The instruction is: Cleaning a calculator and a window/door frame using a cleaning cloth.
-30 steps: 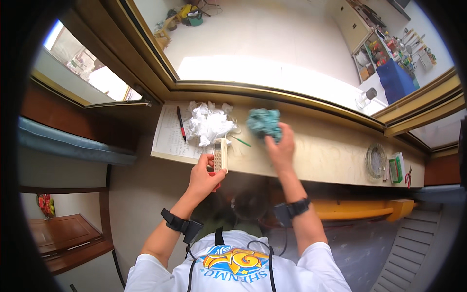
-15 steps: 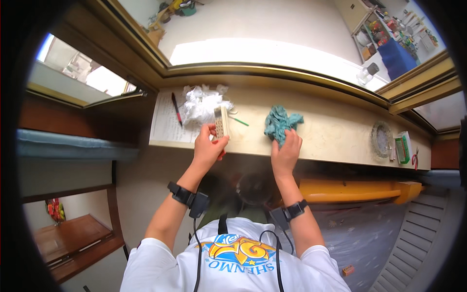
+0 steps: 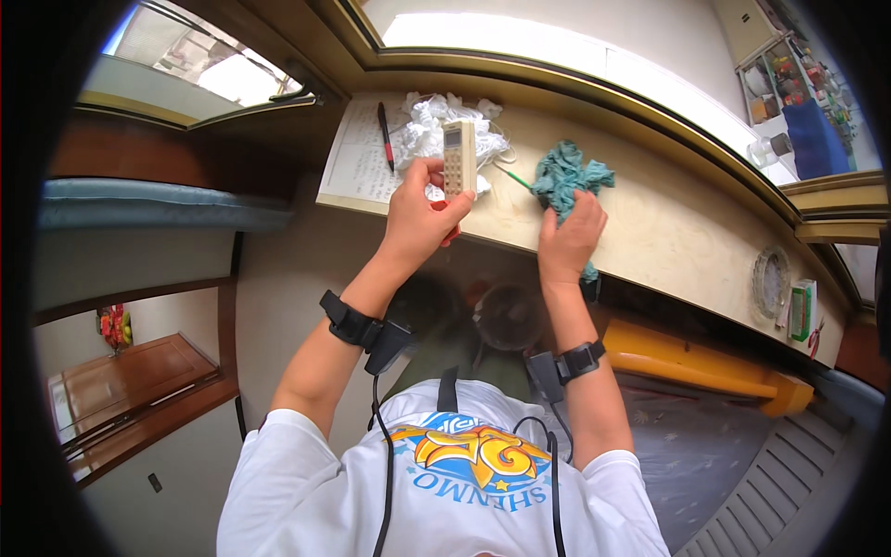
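My left hand (image 3: pixel 424 215) holds up a small beige calculator (image 3: pixel 458 160), its screen and rows of buttons facing me. Something red shows beneath that hand, too covered to name. Behind the calculator lies a tangled heap of white fabric strips (image 3: pixel 422 125). My right hand (image 3: pixel 573 239) has its fingers closed over a crumpled teal cloth (image 3: pixel 566 176), part of which droops past the front edge of the pale ledge (image 3: pixel 668 232). A thin green stick (image 3: pixel 518 178) pokes out between the white heap and the cloth.
At the ledge's left end lie a sheet of handwriting (image 3: pixel 351 167) and a red-and-black pen (image 3: pixel 385 136). Toward the right end sit a glass ashtray (image 3: pixel 770 281), a green-and-white box (image 3: pixel 801 311) and small red-handled scissors (image 3: pixel 815 342). A window frame (image 3: pixel 594 97) borders the far side.
My view has turned, so the ledge appears higher and more slanted. The calculator is turned more squarely toward me. Some teal cloth now hangs below the ledge's edge by my right hand.
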Available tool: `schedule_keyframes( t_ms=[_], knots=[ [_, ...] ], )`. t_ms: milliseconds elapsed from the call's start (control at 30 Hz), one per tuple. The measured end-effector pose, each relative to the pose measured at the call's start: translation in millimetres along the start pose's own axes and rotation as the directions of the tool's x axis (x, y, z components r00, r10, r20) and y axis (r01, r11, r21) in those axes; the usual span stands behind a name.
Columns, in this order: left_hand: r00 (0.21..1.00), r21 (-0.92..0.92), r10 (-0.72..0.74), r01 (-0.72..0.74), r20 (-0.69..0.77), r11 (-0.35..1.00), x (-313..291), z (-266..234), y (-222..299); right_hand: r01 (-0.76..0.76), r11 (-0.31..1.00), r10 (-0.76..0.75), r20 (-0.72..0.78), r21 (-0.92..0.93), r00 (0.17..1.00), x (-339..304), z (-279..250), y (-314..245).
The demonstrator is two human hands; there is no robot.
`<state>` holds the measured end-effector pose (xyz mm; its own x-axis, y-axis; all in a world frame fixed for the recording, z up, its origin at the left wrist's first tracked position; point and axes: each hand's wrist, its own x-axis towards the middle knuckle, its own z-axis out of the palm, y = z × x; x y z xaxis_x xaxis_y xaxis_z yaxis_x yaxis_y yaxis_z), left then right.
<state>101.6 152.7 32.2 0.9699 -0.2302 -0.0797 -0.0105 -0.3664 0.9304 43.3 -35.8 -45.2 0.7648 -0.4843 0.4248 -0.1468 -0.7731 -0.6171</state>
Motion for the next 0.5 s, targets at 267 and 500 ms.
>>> schedule_keyframes(
  t_ms=[267,500],
  knots=[
    [0.988,0.149,0.150,-0.142,-0.043,0.979,-3.3,8.4,10.9,-0.086,0.953,0.057,0.108,0.290,0.993,8.3,20.1,-22.3],
    [0.999,0.076,-0.036,0.037,-0.022,0.996,-3.6,25.5,14.7,-0.047,0.999,0.047,0.003,-0.014,0.999,-24.7,-37.2,22.1]
  ],
)
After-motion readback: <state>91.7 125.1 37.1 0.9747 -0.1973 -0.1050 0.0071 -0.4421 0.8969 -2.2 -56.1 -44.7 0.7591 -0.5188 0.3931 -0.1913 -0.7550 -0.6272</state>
